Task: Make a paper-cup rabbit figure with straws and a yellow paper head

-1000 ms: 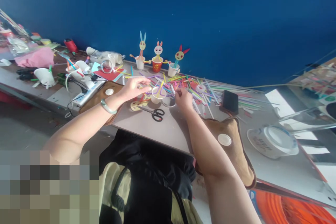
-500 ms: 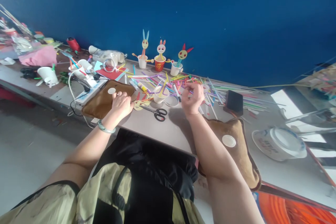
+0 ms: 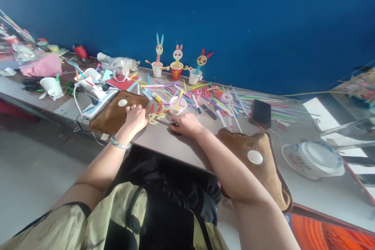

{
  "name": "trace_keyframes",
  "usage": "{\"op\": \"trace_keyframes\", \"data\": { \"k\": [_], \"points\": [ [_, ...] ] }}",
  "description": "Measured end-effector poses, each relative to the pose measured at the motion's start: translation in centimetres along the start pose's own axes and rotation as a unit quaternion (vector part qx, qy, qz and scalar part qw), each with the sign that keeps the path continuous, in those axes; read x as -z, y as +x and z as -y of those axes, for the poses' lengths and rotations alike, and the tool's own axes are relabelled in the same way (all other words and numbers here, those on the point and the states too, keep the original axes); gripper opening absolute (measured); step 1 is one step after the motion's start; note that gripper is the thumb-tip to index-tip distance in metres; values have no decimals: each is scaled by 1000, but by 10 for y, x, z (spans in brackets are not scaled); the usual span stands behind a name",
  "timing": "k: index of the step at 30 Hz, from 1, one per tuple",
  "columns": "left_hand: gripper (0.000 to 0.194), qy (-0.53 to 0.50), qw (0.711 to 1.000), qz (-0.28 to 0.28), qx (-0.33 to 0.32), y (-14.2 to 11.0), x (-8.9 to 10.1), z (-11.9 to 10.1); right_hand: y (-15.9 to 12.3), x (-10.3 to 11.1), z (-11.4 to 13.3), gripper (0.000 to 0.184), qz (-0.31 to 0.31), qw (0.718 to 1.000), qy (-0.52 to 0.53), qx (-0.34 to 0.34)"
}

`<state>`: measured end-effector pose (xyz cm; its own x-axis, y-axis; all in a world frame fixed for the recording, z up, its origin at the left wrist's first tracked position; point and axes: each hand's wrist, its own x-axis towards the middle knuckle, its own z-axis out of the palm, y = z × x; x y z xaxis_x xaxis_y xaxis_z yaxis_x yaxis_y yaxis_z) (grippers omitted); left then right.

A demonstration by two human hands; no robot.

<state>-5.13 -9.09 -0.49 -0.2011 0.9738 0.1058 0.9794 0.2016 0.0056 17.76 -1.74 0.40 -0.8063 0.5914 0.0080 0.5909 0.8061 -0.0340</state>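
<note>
My right hand [image 3: 189,125] is closed around the handles of a pair of scissors [image 3: 164,122] on the table, their blades pointing left. The blade tips lie by a pale yellow paper rabbit face [image 3: 153,118] with orange-red ears. At the right edge of a brown cushion [image 3: 107,115], my left hand [image 3: 137,117] is curled, close to the rabbit face; whatever its fingers hold is hidden. Behind my right hand stands a white paper cup [image 3: 177,105] with yellow and purple strips in it.
Three cup rabbits, one in a red cup [image 3: 176,71], stand along the blue wall. Coloured sticks [image 3: 240,103], pliers [image 3: 209,111] and markers lie scattered. A black phone-like block [image 3: 261,113], another brown cushion [image 3: 263,172] and a lidded bowl [image 3: 313,160] are to the right; a power strip [image 3: 101,103] is left.
My right hand has come down and left from above the sticks onto the scissors' handles and closed on them. My left hand has stayed nearly in place.
</note>
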Motion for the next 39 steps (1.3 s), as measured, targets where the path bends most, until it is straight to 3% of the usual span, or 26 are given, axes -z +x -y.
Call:
{"op": "trace_keyframes", "data": {
  "k": [5, 11, 17, 26, 39],
  "points": [
    [25, -11, 1000, -2, 11, -2, 1, -1, -1, 7, 0, 29, 32, 999, 8, -11],
    [24, -36, 999, -5, 11, -7, 3, -4, 0, 6, -2, 41, 44, 998, 43, 0],
    [24, -42, 999, 4, 10, -7, 1, -3, 1, 3, 3, 34, 47, 998, 51, 0],
    [25, -39, 999, 1, 4, -8, -2, -3, -2, 10, 2, 21, 53, 997, 34, -37],
    [30, -14, 1000, -2, -3, -8, -2, -5, -5, 20, -7, 23, 69, 995, 6, -75]
  ]
}}
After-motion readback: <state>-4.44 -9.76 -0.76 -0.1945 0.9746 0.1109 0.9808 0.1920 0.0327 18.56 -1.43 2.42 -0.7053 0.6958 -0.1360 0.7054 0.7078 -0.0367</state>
